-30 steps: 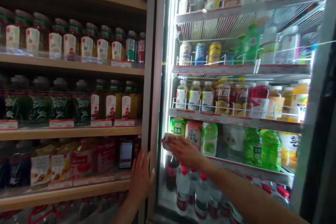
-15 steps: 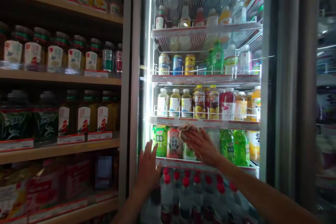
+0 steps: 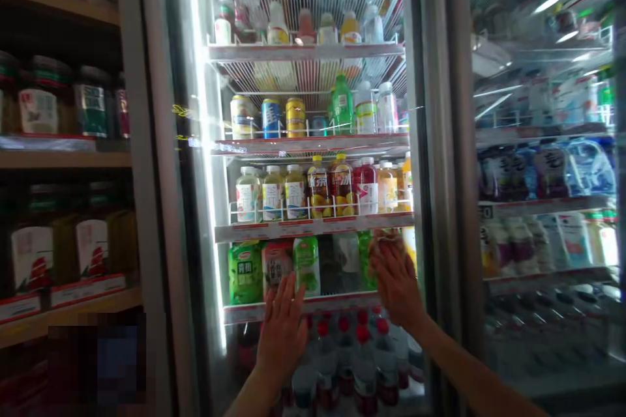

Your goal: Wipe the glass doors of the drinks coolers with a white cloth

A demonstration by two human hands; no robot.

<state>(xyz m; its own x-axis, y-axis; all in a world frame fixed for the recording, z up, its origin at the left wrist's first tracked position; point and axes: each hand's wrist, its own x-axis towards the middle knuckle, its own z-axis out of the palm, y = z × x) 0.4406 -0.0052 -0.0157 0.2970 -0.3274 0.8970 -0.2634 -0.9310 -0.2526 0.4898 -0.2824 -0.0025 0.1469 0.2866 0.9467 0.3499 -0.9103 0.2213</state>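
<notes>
A glass cooler door (image 3: 325,277) stands in front of me, with lit shelves of drinks behind it. My right hand (image 3: 398,283) presses a crumpled, brownish cloth (image 3: 386,238) against the glass, toward the right side of the door. Its fingers lie over the cloth, and green pouches show partly behind it. Lower and to the left, my left hand (image 3: 283,322) is open with fingers stretched upward, holding nothing. It appears to be at the glass, over the lower shelf's front edge; whether the palm touches I cannot tell.
Bottles and cans line the cooler shelves (image 3: 313,228), with red-capped bottles (image 3: 364,365) at the bottom. A metal door frame (image 3: 450,163) divides this door from another cooler (image 3: 548,208) on the right. Wooden shelves (image 3: 68,159) with jars and bottles stand at the left.
The view has shifted right. My right hand has slid the cloth rightward across the glass, from the door's middle toward its right edge. My left hand has also moved right, away from the left frame.
</notes>
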